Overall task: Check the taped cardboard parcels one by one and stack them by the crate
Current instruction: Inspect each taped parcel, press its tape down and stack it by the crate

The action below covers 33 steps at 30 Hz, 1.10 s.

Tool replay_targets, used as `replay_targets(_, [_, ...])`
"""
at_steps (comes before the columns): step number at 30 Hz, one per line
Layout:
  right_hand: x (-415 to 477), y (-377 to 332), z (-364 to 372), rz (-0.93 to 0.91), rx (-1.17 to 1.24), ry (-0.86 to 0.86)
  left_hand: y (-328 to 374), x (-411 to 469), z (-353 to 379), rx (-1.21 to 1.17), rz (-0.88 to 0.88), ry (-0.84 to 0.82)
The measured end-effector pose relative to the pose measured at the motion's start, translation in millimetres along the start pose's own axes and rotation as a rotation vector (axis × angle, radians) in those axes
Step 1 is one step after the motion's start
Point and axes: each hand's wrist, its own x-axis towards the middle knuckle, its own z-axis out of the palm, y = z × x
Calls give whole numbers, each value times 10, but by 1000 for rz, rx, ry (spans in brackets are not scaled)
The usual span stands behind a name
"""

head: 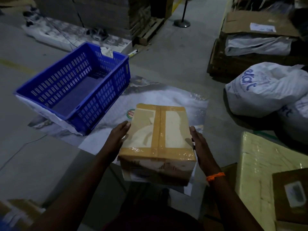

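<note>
A cardboard parcel [159, 140] sealed with brown tape across its top is carried between my two hands above a white printed sheet [175, 99] on the floor. My left hand [119, 136] presses flat against the parcel's left side with straight fingers. My right hand [200, 145], an orange band at its wrist, presses flat against the right side. A blue slotted plastic crate [41, 87] stands to the left and farther away, with nothing visible inside it.
White filled sacks [266, 90] lie at the right. A pale wrapped box [260, 172] and a brown parcel with a label [293, 195] sit at the near right. Flattened cartons and a pallet [250, 47] are farther right. A post base [182, 23] stands on the far floor.
</note>
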Motion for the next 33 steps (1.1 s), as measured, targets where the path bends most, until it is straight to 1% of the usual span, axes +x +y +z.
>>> replay_targets(3, [-29,42,-47,48,-4,-29,-78,-13,48,-89,6,-38])
replay_targets(8, [-145,247,-25,55,-24,-94,-272,-151,75,-29,-21,-28])
replay_targets(11, [-298,418,-45,39,-79,-131,-459,-297,-17,106,-51,-65])
replay_targets(13, [-401,559,-84,82,-100,-141,-540,-465,-82,240,-66,-145])
replay_targets(16, [-588,754,-106,110,-193,-173,-713,-700,-170,490,-14,-302])
replay_targets(18, [-683,816,-72,117,-227,-180,-819,-808,-208,494,25,-332])
replay_targets(20, [-726,785,-17,103,-219,-140,-829,-859,-196,462,73,-275])
replay_targets(22, [-711,698,23,79,-182,-46,-671,-851,-149,459,131,-153])
replay_targets(24, [-670,525,30,10,-157,29,-442,-802,-124,443,183,-10])
replay_targets(26, [-626,326,31,-69,-104,68,-246,-721,-141,389,238,74])
replay_targets(28, [-602,79,50,-136,-62,85,-68,-635,-176,298,281,118])
replay_targets(30, [-586,-129,85,-201,-28,87,135,-582,-170,214,310,114])
replay_targets(33, [-540,-316,132,-205,36,62,425,-533,-116,164,335,72])
